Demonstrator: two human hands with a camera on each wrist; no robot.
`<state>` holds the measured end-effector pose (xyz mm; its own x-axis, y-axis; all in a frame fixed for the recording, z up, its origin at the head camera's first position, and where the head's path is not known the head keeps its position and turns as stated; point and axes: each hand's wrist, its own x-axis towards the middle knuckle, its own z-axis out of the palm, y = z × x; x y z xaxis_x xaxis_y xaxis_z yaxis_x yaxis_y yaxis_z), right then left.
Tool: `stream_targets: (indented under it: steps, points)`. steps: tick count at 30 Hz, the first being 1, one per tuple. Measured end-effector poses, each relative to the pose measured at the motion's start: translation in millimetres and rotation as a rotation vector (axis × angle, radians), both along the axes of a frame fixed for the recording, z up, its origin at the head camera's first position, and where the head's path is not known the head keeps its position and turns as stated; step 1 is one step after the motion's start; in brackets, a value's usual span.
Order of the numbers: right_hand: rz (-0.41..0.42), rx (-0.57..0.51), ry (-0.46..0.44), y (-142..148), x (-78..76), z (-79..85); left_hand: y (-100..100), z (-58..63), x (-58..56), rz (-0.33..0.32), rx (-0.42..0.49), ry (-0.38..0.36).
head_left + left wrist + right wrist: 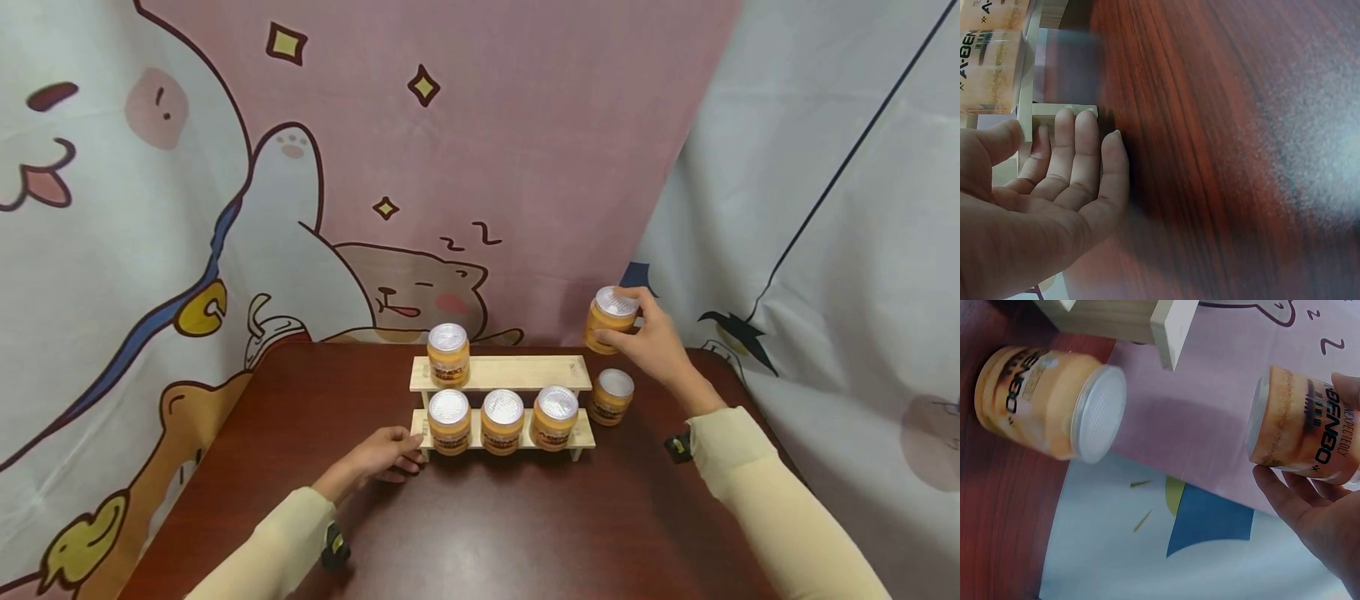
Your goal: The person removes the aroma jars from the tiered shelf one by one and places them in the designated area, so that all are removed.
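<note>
My right hand (651, 337) grips an orange jar (606, 321) with a clear lid, held up above the table's back right. In the right wrist view, its thumb and fingers lie on opposite sides of that jar (1304, 425). A two-step wooden rack (517, 372) carries three similar jars on its lower step, among them the middle jar (502, 423), and one jar (448, 357) at the upper step's left end. At the lower step's left end, my left hand (382, 456) holds the board's corner, the thumb against its edge and the fingers curled by the leg (1066, 111).
Another jar (612, 398) stands on the dark wooden table (480, 525), just right of the rack and below the raised jar. A printed cloth (540, 167) with cartoon animals hangs behind the table and along its sides.
</note>
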<state>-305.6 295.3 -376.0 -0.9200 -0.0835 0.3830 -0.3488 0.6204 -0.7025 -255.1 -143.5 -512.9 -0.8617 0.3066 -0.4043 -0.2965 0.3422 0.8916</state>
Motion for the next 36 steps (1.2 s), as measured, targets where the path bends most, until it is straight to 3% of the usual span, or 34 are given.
stream_targets:
  steps: [12, 19, 27, 36]
  points:
    - [-0.068, 0.075, 0.011, 28, 4.0, -7.0, 0, -0.3, 1.3, -0.002, 0.003, -0.006]
    - [-0.104, 0.075, -0.016, 45, 11.1, -13.2, -2, -3.4, 3.2, -0.016, 0.008, -0.007]
    - [-0.137, 0.088, 0.028, 61, 12.2, -21.6, -1, 0.2, 1.2, 0.001, 0.006, -0.010]
    - [-0.161, 0.071, 0.035, 74, 13.7, -36.4, -1, 2.6, 1.1, -0.022, 0.007, 0.009]
